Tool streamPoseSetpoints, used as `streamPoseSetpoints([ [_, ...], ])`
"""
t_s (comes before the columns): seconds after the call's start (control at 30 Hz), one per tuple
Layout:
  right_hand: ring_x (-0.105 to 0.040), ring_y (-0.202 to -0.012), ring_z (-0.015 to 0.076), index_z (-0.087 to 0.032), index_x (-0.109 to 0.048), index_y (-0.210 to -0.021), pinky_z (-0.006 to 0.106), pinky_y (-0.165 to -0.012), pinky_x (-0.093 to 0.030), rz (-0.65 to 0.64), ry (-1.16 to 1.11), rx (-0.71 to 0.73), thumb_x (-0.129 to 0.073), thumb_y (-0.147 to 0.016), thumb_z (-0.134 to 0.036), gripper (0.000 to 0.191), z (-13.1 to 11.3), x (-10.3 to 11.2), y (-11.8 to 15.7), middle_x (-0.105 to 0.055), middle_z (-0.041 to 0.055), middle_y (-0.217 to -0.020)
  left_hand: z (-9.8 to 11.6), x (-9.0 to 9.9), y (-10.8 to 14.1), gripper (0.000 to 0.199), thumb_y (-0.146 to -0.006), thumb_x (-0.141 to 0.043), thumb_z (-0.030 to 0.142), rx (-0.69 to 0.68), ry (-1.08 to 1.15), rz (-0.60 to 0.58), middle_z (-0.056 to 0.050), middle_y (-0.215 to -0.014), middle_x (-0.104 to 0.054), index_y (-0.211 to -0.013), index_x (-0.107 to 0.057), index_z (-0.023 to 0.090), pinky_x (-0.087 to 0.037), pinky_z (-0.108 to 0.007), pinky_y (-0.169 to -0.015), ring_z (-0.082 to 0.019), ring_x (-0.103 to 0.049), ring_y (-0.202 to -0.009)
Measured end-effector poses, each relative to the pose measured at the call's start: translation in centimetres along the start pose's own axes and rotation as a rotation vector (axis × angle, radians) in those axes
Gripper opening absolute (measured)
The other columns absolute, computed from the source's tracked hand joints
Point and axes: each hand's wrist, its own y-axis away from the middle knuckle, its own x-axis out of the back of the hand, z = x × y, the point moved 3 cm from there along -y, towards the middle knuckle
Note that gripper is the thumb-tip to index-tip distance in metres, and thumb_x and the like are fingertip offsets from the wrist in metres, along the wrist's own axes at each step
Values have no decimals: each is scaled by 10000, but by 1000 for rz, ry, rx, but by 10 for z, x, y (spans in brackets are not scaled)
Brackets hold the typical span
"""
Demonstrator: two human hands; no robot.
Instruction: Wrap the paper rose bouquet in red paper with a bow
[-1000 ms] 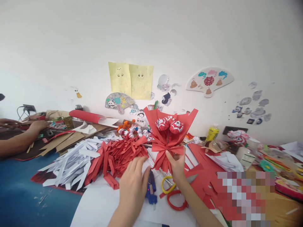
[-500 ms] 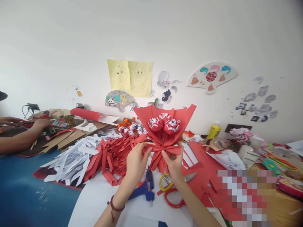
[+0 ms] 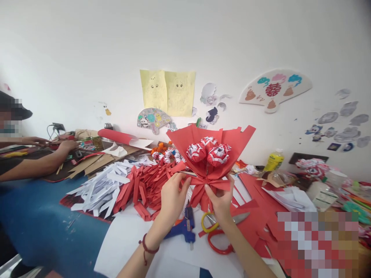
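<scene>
A bouquet of red paper (image 3: 236, 143) stands upright in front of me, with several red-and-white folded paper flowers (image 3: 218, 154) inside it. Its gathered waist is between my hands. My left hand (image 3: 174, 195) pinches a thin strip at the left of the waist, thumb and fingertips together. From the right, my right hand (image 3: 220, 199) grips the wrap's lower part, its thumb on the front and its fingers partly hidden behind the paper. Below the bouquet lie a blue glue gun (image 3: 185, 227) and scissors with yellow and red handles (image 3: 219, 242).
Piles of white strips (image 3: 107, 187) and red strips (image 3: 145, 185) lie at the left. Red sheets (image 3: 257, 200), a yellow bottle (image 3: 274, 160) and a white bottle (image 3: 321, 195) are at the right. Another person's arm (image 3: 43, 162) reaches over the table at far left.
The view has turned slightly left, so the scene sits further right and more of the other person shows. The bouquet appears slightly larger; both hands keep their hold on it.
</scene>
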Motion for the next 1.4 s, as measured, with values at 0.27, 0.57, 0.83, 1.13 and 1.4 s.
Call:
streamPoseSetpoints([
  [0.27,-663,-1067,219,-274,-356,-1424,426,-976,-530,-13,-3,7,-836,-692,-291,875,-1,-1,1,-634,92,-1236,-1,0,1,169,-960,-525,270,20,20,-30,-8,-833,-691,-872,-647,191,-416,-250,-669,-150,-597,-702],
  [0.57,-674,-1003,213,-248,-388,-1393,449,-994,-520,28,25,5,-855,-655,-318,877,-5,-2,0,-634,97,-1212,-1,-1,-2,128,-948,-548,272,36,80,-19,-16,-903,-722,-922,-653,203,-421,-260,-703,-176,-643,-787],
  [0.83,-677,-1031,216,-256,-380,-1394,439,-983,-530,23,55,30,-847,-669,-319,865,-7,-1,-1,-629,106,-1252,-5,1,5,134,-958,-539,283,28,83,-57,-6,-891,-705,-935,-645,205,-419,-257,-696,-156,-610,-729],
  [1.13,-689,-1012,207,-289,-419,-1343,458,-964,-552,27,59,48,-846,-675,-326,793,-2,4,-4,-665,77,-1173,-31,23,68,192,-1001,-479,326,-100,-283,-184,-38,-1018,-698,-1047,-633,223,-447,-340,-773,-237,-650,-921],
  [1.4,-701,-962,210,-315,-427,-1330,455,-905,-592,10,54,65,-838,-690,-285,761,-12,1,-3,-689,42,-1055,-59,8,118,368,-878,-701,281,-342,-632,-308,-80,-1045,-721,-1227,-630,188,-479,-442,-866,-293,-657,-950],
])
